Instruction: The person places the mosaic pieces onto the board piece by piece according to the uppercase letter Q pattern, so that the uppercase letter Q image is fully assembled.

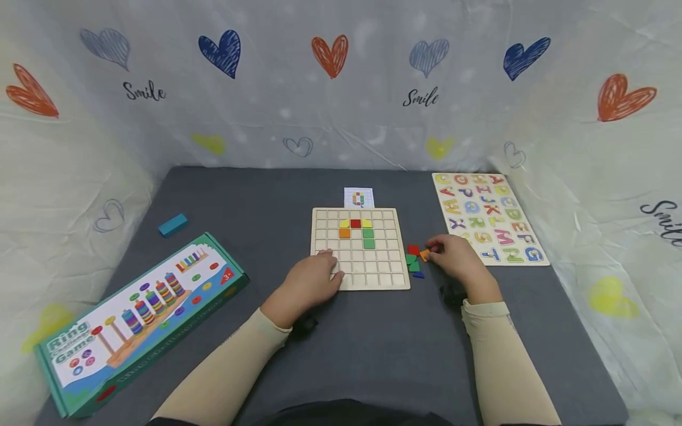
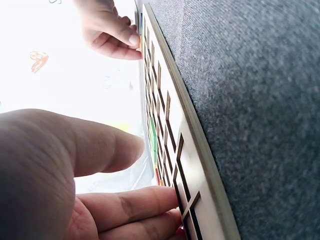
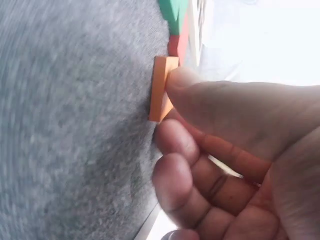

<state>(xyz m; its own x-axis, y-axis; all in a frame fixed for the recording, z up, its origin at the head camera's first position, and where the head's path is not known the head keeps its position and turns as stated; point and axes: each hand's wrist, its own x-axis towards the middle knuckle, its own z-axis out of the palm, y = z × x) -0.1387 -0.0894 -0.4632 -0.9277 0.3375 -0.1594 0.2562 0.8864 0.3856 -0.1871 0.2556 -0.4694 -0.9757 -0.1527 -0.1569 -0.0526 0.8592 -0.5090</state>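
Note:
A wooden grid board lies in the middle of the table, with yellow, red, orange and green tiles set in its upper cells. On the board's left part rests my left hand. In the left wrist view its fingertips touch the grid, thumb held apart. My right hand pinches an orange tile by thumb and fingers, close over the cloth just right of the board. Beside it lie loose tiles: a red one, green ones and a blue one.
A pattern card showing a coloured figure sits behind the board. An alphabet board lies at the right. To the left are a Ring Game box and a blue block. A printed curtain hangs behind the table.

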